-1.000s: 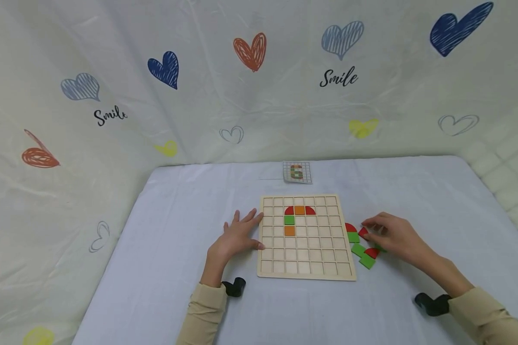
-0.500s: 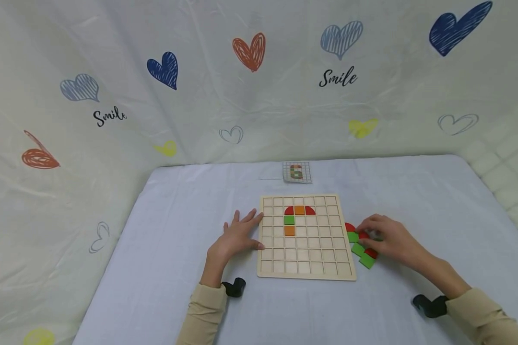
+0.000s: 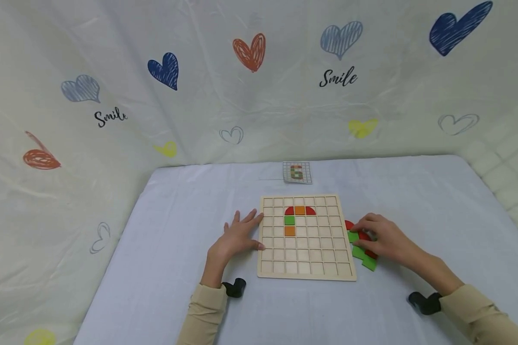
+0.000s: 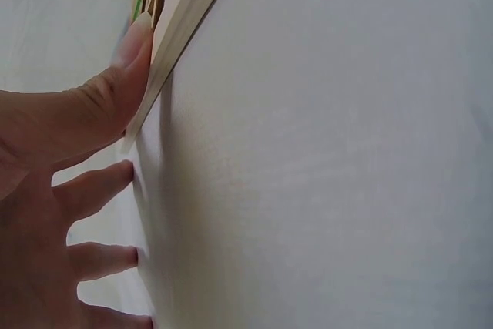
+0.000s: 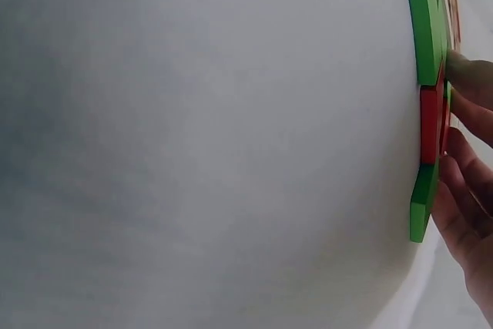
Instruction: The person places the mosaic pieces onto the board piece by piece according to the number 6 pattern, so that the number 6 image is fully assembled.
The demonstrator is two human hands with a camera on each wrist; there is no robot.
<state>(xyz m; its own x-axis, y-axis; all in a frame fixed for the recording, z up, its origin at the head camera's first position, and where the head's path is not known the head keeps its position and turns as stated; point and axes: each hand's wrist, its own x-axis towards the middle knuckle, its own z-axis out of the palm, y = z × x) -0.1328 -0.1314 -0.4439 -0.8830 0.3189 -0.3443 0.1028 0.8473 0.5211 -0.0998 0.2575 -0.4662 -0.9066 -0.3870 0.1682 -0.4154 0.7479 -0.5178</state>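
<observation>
On the wooden grid board point(image 3: 302, 269), red, orange and green tiles form a short row and a column at upper left. My left hand point(image 3: 237, 237) has its fingers spread, thumb and index finger touching the board's left edge; the left wrist view shows the thumb point(image 4: 100, 105) against that edge. Right of the board, my right hand point(image 3: 386, 237) reaches over loose tiles, thumb and index finger pinching a green square tile point(image 3: 353, 237). Beneath this hand lie red tiles point(image 3: 363, 235), partly hidden. Another green tile point(image 3: 369, 263) lies nearest me. In the right wrist view, green and red tiles point(image 5: 429, 125) line up by the fingers.
Behind the board lies a small printed card point(image 3: 297, 172) with a gridded coloured figure. A white cloth covers the table point(image 3: 190, 206). Beyond it hangs a curtain point(image 3: 285, 105) with hearts. Black devices point(image 3: 235, 287) sit at the wrists.
My right hand has moved left from a red tile to the green square tile beside the board. The nearest green tiles have shifted slightly. My left hand stays put.
</observation>
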